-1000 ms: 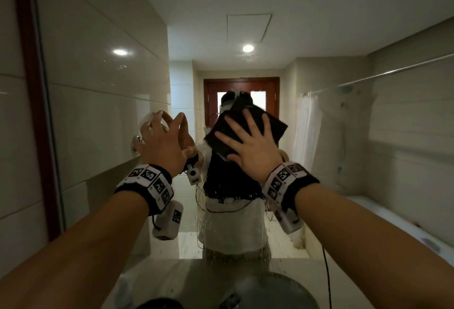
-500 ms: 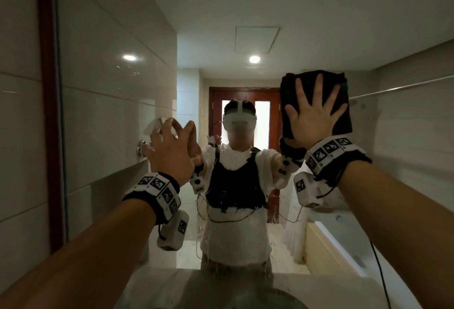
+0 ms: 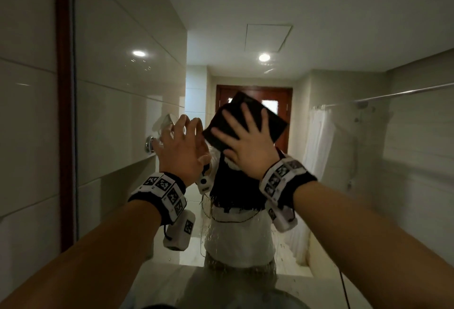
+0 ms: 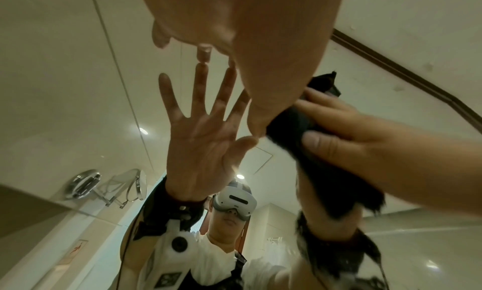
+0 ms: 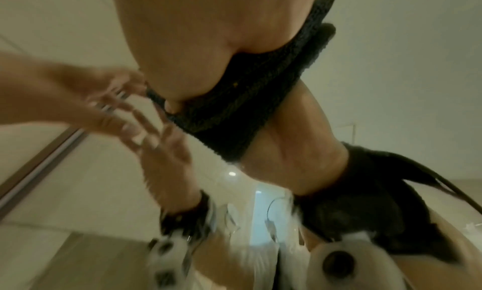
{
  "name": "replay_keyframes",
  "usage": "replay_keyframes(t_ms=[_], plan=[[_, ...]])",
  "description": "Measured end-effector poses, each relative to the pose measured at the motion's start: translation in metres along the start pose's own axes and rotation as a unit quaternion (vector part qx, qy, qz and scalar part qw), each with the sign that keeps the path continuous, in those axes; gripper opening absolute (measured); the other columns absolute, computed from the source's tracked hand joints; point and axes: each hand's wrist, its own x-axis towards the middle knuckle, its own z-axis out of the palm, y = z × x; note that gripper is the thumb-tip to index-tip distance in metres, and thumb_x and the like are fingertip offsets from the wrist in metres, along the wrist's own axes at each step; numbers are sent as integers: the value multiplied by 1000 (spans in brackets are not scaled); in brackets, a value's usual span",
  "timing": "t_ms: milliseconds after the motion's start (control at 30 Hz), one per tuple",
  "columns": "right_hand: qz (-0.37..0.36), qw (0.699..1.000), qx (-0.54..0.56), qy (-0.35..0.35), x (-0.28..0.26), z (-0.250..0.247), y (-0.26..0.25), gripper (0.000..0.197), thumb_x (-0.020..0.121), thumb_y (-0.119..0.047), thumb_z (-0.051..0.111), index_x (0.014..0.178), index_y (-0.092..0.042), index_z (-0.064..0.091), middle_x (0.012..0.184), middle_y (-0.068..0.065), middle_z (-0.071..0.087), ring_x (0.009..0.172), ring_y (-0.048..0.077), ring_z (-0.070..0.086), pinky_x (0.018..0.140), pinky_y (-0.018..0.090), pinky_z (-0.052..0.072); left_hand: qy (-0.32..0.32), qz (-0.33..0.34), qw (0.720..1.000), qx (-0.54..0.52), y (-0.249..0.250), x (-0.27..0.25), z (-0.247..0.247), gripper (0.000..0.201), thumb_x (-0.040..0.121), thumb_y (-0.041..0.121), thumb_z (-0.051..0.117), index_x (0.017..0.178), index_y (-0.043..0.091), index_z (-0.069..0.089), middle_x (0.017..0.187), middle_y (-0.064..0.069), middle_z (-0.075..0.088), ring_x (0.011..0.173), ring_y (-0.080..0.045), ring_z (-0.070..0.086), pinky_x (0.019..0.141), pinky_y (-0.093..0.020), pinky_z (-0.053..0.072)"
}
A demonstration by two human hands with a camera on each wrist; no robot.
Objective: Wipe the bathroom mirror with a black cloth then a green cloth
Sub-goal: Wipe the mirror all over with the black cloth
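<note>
Right hand pressing black cloth against mirror.
Right hand (image 3: pixel 248 146) fingers spread flat, released, pinning the black cloth (image 3: pixel 258 117) to the mirror (image 3: pixel 127 102) glass; left hand (image 3: pixel 183 147) at its 9 o'clock, fingers straight, tips touching glass, grasping nothing; wall tiles (image 3: pixel 27 112) at far 9 o'clock.

Bathroom mirror (image 3: pixel 356 38) in a dark wooden frame (image 3: pixel 63 112), folded black cloth (image 3: pixel 248 122) pressed flat on the glass near its middle under the right hand (image 3: pixel 248 146), left hand (image 3: pixel 183 147) fingertips touching the glass beside it, water droplets (image 3: pixel 213 237) on the lower glass
</note>
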Motion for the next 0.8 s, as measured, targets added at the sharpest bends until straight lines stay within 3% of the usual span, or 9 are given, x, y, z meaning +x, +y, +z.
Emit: replay_keyframes(t_ms=[100,267,400,567,700,800], plan=[[-48,999,10,-16,-25,13,-21,63,95,-56,47,153,-44,26,166,1,13,151,42,1,113,73,0,12,1,999,-37,-6,-1,-3,85,87,40,69,154,27,16,164,2,14,148,-32,17,114,-67,18],[-58,998,13,-25,-37,12,-11,65,93,-57,49,153,-44,27,165,-2,19,152,38,3,114,71,4,15,19,1000,-3,-15,1,-2,90,82,29,79,152,31,21,163,7,13,146,-27,20,114,-63,22],[118,992,37,10,-29,-2,35,64,94,-58,45,153,-45,25,165,0,16,151,40,4,113,72,5,42,-4,999,23,-22,1,1,91,76,38,83,149,32,29,162,-1,14,145,-32,21,112,-61,27],[300,951,73,34,-29,-10,93,62,98,-61,31,155,-45,14,167,-2,0,151,38,-5,114,69,-3,26,-84,995,48,-28,2,-3,93,75,60,75,147,35,24,161,-7,14,145,-38,21,110,-64,27],[341,935,90,28,-30,-12,105,63,99,-60,29,156,-44,7,167,-2,-7,151,37,-11,116,68,-4,5,-97,995,37,-33,1,-4,93,77,66,70,150,38,20,161,-6,13,145,-38,20,110,-64,27],[352,930,95,34,-26,-12,101,63,100,-59,29,156,-43,6,167,-1,-7,151,38,-11,115,69,-4,-4,-88,996,35,-38,0,-1,90,83,59,68,152,41,13,164,-4,6,147,-37,15,112,-63,25]])
